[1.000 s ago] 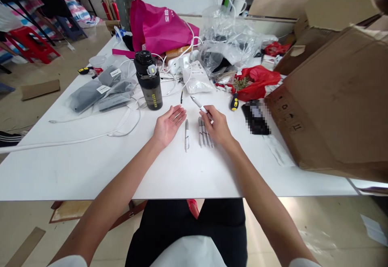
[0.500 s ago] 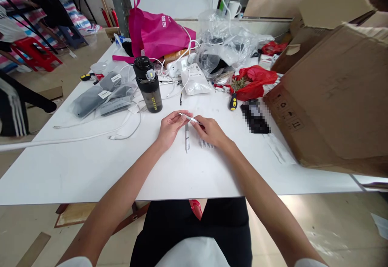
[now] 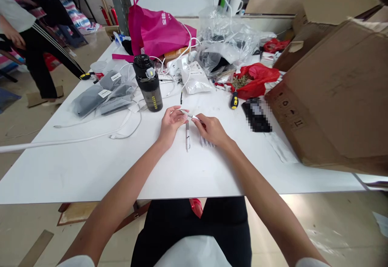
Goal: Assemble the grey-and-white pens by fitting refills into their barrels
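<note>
Above the white table, a white pen (image 3: 191, 115) is held slantwise between my two hands. My left hand (image 3: 170, 125) has the pen's tip end at its thumb and fingertips, the other fingers curled loosely. A closed pinch of my right hand (image 3: 213, 130) grips the pen's other end. Below the held pen, a second white pen (image 3: 188, 137) lies on the table, pointing toward me. Several small clear pieces (image 3: 207, 142) lie partly hidden under my right hand. A thin black-tipped piece (image 3: 181, 98) rests beyond my left hand.
A black bottle (image 3: 148, 83) stands left of my hands, beside bagged grey items (image 3: 91, 99). A screwdriver (image 3: 234, 99), a red bag (image 3: 257, 79) and a large cardboard box (image 3: 336, 101) are on the right. White cables (image 3: 75, 139) cross the left side. A person (image 3: 33, 45) walks at left.
My left fingers have loosened and spread a little around the pen tip. The pen has tilted slightly. At left, a person has stepped further into view.
</note>
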A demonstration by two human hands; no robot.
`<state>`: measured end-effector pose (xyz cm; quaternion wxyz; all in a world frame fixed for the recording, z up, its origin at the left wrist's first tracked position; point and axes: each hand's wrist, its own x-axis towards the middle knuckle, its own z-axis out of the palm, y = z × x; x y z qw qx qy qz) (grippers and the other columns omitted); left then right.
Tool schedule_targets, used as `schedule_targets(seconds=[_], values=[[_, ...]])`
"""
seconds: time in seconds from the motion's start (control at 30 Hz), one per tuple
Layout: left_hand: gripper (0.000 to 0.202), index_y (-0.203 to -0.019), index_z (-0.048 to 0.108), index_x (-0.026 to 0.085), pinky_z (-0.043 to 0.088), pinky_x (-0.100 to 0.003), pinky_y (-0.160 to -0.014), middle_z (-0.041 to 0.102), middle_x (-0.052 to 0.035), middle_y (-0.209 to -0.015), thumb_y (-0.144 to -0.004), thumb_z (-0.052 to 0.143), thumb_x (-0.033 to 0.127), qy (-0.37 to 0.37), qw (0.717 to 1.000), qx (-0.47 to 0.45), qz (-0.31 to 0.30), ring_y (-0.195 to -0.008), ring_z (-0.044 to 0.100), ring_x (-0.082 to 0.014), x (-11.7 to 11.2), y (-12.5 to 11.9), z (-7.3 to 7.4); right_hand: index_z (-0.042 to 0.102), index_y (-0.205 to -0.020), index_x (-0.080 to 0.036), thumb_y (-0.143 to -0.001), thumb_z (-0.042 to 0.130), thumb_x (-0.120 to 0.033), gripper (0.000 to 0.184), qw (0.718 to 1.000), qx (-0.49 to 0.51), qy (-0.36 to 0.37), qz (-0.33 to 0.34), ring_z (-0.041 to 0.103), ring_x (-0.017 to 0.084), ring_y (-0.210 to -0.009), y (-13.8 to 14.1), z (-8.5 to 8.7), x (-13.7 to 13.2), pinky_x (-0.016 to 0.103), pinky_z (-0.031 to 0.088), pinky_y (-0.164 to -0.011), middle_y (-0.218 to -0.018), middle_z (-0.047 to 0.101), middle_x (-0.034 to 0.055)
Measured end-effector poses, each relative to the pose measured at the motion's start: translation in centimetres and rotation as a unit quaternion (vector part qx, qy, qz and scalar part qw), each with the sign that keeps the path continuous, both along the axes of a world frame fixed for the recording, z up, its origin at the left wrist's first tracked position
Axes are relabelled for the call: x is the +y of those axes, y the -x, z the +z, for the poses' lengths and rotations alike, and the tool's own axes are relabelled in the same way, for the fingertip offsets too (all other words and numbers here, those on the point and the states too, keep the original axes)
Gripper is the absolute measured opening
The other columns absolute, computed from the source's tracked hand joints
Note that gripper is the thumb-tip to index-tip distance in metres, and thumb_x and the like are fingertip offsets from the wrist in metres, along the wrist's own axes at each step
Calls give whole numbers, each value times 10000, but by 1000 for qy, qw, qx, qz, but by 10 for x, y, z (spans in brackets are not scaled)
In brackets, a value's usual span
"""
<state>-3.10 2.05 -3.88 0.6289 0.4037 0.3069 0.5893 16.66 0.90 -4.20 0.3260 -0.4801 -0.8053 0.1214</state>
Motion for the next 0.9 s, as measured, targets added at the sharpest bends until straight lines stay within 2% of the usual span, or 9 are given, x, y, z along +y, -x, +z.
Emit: schedule_targets(seconds=[0.07,0.17,0.23,0.33,0.5,0.63,0.73,0.8,0.9], values=[[547,-1181,693,221,594,-358,-948,790,-58,-1079,-750,996,368,-12,1000,10,-10,-1067,744,-214,1,1,0,641,-989,-214,-1154,326,-648,561,1000,2,1,7,475,173,-565,-2,0,1,305,335,-628,-676,602,14],[456,-1102,731,198,560,-292,-803,705,2,-828,-760,986,360,-10,998,48,37,-851,704,-162,3,3,-1,639,-964,-218,-1153,337,-647,557,1000,-4,0,6,471,174,-563,-4,1,1,306,329,-625,-672,598,14],[497,-1155,728,220,549,-277,-779,724,0,-902,-752,991,344,-5,998,41,47,-859,690,-150,4,4,-1,642,-965,-218,-1150,345,-647,554,1000,-7,-3,4,473,174,-564,-4,1,1,303,331,-627,-674,604,16],[569,-1265,726,240,575,-314,-881,775,-73,-1203,-767,977,351,-7,1000,21,-5,-1064,724,-200,5,6,-1,646,-976,-217,-1151,354,-635,539,1000,-9,-4,5,485,174,-571,-5,2,1,298,338,-633,-674,606,14],[451,-1134,771,197,540,-275,-783,731,-24,-896,-778,973,384,-11,997,61,34,-848,684,-151,5,6,0,636,-965,-219,-1154,361,-610,514,1000,-18,-1,10,503,179,-588,-5,3,1,301,331,-637,-684,611,20],[558,-1232,757,233,571,-309,-875,781,-81,-1182,-739,993,348,-1,999,32,-11,-1046,718,-200,4,5,0,630,-947,-218,-1151,363,-610,516,1000,-21,3,10,483,174,-577,-5,4,1,303,333,-638,-676,605,17],[399,-1053,804,185,554,-295,-812,779,-78,-987,-752,982,377,-7,998,62,-1,-917,704,-181,5,5,0,634,-947,-215,-1148,369,-615,520,1000,-22,4,13,459,168,-564,-4,5,0,302,333,-630,-657,584,7],[386,-1044,803,197,537,-278,-761,742,-38,-898,-762,981,392,-3,998,65,25,-834,675,-153,6,6,0,637,-946,-214,-1148,368,-619,526,1000,-26,1,15,465,170,-569,-4,5,0,303,332,-630,-652,579,8],[490,-1178,788,236,571,-299,-865,780,-49,-1071,-751,991,366,1,999,39,-8,-979,718,-175,5,7,0,657,-960,-212,-1151,360,-622,541,999,-32,-4,13,495,178,-586,-5,4,-1,306,336,-638,-670,609,21]])
